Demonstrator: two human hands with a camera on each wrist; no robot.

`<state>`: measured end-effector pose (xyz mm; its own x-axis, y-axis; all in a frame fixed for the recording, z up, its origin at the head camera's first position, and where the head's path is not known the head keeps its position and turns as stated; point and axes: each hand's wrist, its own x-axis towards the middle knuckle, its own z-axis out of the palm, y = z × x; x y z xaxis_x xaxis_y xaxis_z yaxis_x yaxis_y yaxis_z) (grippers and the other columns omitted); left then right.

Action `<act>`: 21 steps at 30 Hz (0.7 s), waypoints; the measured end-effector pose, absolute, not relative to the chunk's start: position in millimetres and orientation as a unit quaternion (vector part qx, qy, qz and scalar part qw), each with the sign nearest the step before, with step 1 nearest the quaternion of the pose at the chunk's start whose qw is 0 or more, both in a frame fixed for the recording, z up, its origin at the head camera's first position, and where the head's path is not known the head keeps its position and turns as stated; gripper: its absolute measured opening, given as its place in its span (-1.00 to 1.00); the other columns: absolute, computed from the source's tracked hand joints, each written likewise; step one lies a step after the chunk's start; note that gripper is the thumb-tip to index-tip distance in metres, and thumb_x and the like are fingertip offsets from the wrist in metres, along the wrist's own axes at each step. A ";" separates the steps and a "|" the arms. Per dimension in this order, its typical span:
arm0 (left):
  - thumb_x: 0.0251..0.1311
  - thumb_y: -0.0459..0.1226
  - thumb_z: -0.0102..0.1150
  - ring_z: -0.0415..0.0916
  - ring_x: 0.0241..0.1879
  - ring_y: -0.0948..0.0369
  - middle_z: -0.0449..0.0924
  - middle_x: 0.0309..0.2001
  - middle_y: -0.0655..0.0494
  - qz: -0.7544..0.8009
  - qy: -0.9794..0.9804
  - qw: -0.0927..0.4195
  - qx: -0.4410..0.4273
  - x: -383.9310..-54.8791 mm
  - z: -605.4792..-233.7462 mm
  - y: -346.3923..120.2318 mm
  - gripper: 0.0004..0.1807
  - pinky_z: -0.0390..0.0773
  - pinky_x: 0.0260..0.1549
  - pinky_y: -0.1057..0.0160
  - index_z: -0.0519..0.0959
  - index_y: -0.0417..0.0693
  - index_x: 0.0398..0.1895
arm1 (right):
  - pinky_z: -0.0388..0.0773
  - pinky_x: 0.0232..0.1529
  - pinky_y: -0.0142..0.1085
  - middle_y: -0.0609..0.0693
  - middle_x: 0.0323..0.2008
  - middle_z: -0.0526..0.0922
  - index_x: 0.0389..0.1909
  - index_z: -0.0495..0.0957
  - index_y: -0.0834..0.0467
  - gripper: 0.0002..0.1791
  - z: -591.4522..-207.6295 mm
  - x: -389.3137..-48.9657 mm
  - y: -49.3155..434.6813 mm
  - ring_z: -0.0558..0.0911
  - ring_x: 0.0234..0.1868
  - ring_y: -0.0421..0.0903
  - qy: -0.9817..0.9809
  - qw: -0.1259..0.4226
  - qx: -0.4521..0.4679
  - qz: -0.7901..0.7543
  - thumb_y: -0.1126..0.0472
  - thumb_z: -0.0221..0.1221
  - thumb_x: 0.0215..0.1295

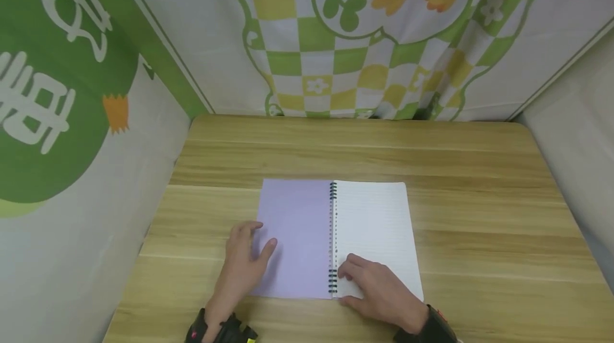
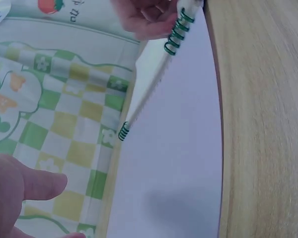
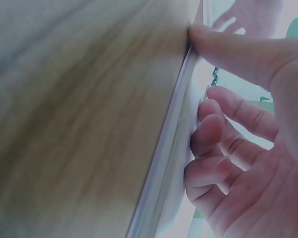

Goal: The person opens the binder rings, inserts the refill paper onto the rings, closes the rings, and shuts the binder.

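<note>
A spiral notebook lies open on the table, its lilac cover (image 1: 295, 236) on the left and a white lined page (image 1: 374, 220) on the right. Dark green wire coils (image 2: 179, 30) bind it at both ends of the spine. My left hand (image 1: 244, 258) is at the cover's left edge, fingers apart and relaxed, with nothing in its grasp. On the lower part of the page rests my right hand (image 1: 379, 290), fingers loosely bent. Its thumb (image 3: 228, 49) touches the notebook's bottom edge near the spine, apart from the fingertips (image 3: 208, 134).
The wooden table (image 1: 489, 215) extends around the notebook on every side. A checked green, yellow and white curtain (image 1: 336, 60) hangs behind its far edge. Green and white printed cloth (image 1: 62, 119) covers the left side; a pale wall (image 1: 575, 108) stands at right.
</note>
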<state>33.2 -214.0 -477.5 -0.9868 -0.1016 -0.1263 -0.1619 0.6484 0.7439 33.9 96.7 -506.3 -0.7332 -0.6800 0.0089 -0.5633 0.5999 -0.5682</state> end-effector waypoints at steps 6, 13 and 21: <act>0.51 -0.13 0.27 0.35 0.38 -0.26 0.30 0.43 -0.33 0.444 0.888 0.064 -0.101 35.6 -472.4 -221.3 -0.37 0.42 0.36 -0.33 0.37 -0.32 0.47 | 0.61 -0.19 -0.36 -0.26 -0.12 0.61 -0.06 0.65 0.01 -0.61 -505.8 29.9 95.3 0.54 -0.22 -0.38 0.892 0.108 -0.347 -0.271 0.01 0.57 0.19; 0.51 -0.13 0.27 0.46 0.33 -0.24 0.37 0.43 -0.32 0.471 0.870 0.080 -0.125 32.8 -475.5 -229.3 -0.29 0.55 0.30 -0.23 0.25 -0.31 0.52 | 0.63 -0.17 -0.34 -0.26 -0.11 0.62 -0.06 0.64 0.00 -0.60 -507.9 22.3 96.4 0.56 -0.20 -0.37 0.888 0.099 -0.355 -0.275 0.04 0.58 0.16; 0.36 -0.34 0.40 0.64 0.12 -0.08 0.60 0.29 -0.31 0.501 0.848 0.113 -0.134 35.9 -479.6 -243.5 -0.26 0.67 0.09 0.00 0.26 -0.37 0.50 | 0.66 -0.11 -0.30 -0.27 -0.10 0.62 -0.04 0.65 -0.01 -0.58 -508.0 13.0 98.0 0.57 -0.17 -0.36 0.892 0.096 -0.351 -0.269 0.03 0.59 0.14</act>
<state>35.9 -243.5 -479.6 -0.9384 -0.1145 -0.3261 -0.3409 0.4626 0.8184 13.0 98.0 -508.0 -0.7350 -0.6778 0.0173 -0.5744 0.6089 -0.5471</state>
